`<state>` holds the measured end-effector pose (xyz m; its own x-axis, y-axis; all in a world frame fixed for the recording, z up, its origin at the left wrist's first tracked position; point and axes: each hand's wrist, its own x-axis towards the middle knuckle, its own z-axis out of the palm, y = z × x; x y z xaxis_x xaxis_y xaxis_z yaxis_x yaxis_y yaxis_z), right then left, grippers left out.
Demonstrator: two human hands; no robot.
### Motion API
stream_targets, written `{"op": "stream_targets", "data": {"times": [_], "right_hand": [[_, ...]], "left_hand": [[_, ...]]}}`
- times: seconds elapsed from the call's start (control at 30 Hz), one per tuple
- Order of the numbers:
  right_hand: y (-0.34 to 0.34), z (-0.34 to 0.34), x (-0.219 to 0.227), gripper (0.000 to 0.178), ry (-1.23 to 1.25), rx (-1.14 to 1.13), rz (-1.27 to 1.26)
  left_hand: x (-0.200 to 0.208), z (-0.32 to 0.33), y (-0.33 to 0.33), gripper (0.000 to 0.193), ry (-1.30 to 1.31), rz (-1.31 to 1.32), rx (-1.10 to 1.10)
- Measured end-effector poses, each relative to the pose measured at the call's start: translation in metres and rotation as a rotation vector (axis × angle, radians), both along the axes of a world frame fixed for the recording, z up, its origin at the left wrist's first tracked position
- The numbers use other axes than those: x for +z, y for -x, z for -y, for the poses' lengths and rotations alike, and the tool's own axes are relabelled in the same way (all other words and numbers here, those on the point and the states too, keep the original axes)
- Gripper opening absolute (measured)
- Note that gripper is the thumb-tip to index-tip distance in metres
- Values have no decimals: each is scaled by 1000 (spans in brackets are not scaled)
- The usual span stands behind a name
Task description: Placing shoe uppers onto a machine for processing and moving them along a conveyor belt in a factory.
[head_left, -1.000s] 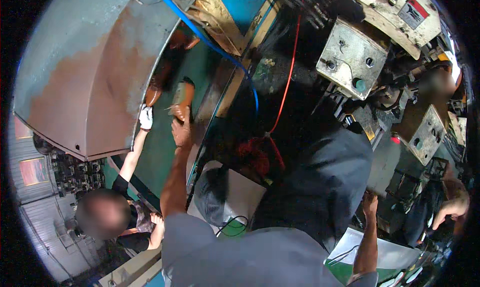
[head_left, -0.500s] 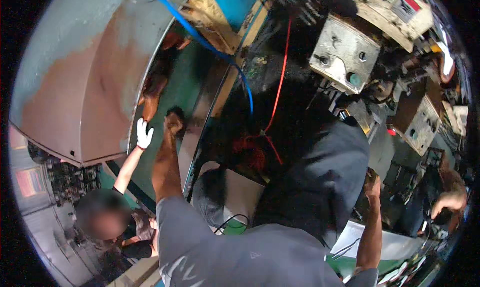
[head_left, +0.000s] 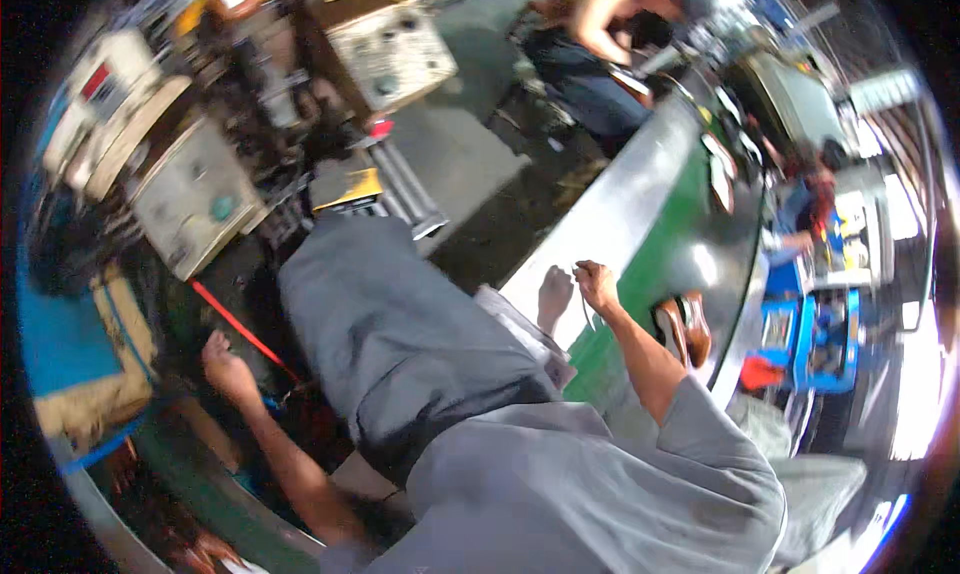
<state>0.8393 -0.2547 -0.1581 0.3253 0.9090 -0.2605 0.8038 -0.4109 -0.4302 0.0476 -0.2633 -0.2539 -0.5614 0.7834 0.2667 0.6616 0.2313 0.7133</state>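
My right hand [head_left: 597, 286] is over the edge of a green conveyor belt [head_left: 655, 246] with a pale metal side. Its fingers are pinched, and a thin, pale, curved strip [head_left: 588, 316] hangs below them; its kind I cannot make out. The metal side mirrors the hand. A pair of brown shoes [head_left: 683, 329] stands on the belt, right of that hand. My left hand [head_left: 230, 366] hangs low at the left beside a red hose [head_left: 245, 324]. Motion blurs its fingers, and nothing shows clearly in it.
Two pale machine boxes with knobs, one near [head_left: 195, 204] and one farther [head_left: 392, 59], stand ahead on the left. Beyond them a person [head_left: 590, 59] leans by the belt. More shoes [head_left: 718, 174] lie farther along it. Blue crates [head_left: 825, 339] stand at the right.
My view and body have swung right, from the brown-stained tank and a white-gloved co-worker toward the belt. My right hand has come up over the belt's edge. My left hand has come down from its reach.
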Motion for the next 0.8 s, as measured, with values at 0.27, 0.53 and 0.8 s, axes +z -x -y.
{"op": "stream_targets", "data": {"times": [0.27,0.53,0.8], "right_hand": [[-215,272,-7,44,132,-633,718],[-300,368,-8,94,475,-819,493],[-289,299,-19,115,103,-395,235]], "left_hand": [[74,-100,-249,38,128,506,-431],[63,-79,-239,32,282,470,-544],[102,-71,-262,32,221,474,-596]]}}
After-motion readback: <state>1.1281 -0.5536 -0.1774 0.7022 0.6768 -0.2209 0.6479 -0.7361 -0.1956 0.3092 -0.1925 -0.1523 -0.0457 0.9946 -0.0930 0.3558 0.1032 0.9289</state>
